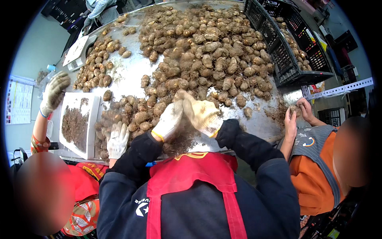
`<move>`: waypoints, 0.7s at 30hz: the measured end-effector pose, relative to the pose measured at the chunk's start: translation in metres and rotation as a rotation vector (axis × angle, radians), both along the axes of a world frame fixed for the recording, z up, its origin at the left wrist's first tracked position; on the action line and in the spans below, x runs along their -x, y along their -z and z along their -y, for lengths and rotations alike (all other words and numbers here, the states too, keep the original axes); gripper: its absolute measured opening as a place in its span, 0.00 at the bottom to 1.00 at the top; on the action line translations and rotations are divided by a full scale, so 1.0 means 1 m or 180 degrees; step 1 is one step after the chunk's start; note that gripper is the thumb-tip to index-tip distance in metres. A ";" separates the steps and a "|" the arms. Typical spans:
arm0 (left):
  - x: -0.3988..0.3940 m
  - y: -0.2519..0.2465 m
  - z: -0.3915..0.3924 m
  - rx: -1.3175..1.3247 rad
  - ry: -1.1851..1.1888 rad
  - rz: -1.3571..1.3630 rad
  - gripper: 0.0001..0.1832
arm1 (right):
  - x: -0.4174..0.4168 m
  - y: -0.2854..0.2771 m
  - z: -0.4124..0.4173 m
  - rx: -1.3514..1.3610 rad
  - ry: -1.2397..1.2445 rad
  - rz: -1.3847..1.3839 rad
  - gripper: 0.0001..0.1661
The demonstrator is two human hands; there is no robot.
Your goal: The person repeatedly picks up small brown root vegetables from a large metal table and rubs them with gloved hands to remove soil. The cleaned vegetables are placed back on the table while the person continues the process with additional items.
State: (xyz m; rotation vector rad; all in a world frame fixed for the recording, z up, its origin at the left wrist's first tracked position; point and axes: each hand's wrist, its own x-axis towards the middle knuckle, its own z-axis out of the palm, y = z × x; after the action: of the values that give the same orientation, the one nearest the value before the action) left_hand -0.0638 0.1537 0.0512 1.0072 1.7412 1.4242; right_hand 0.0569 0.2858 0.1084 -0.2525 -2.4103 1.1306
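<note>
My left hand [171,118], in a white knit glove with a yellow cuff, is raised over the near part of the metal table. Against it, fingers meeting, is my right hand [203,115] in a dirtier yellowish glove, its fingertips blurred. The gloves hide whatever may be between them. Just beyond my fingers spreads a large heap of hairy brown taro corms [209,56], some touching the area around my gloves. Loose dark soil and root fibres [179,146] lie on the table below my wrists.
At left, a co-worker's gloved hand [117,140] rests by nearer corms; the other [55,92] is raised. A white foam tray [95,119] holds soil. Beyond are trimmed corms [98,59] and a white scale [78,53]. At right are a black crate [280,50] and another person's bare hands [294,115].
</note>
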 end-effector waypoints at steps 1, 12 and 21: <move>-0.003 -0.025 -0.008 0.0245 -0.0078 -0.1061 0.14 | 0.005 0.007 0.005 0.0664 0.0217 0.0105 0.29; -0.028 -0.046 -0.029 -0.0180 -0.0857 0.2072 0.16 | -0.016 0.039 0.006 0.3253 0.0840 0.0191 0.31; -0.033 -0.037 -0.026 -0.0179 -0.0445 0.0901 0.22 | -0.042 -0.057 0.009 0.0708 0.0789 0.0390 0.35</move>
State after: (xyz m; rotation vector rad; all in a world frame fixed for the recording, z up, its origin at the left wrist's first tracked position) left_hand -0.0304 0.1796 0.0885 0.6830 1.5952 1.6248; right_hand 0.0986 0.2769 0.1658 -0.6909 -2.2748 1.2967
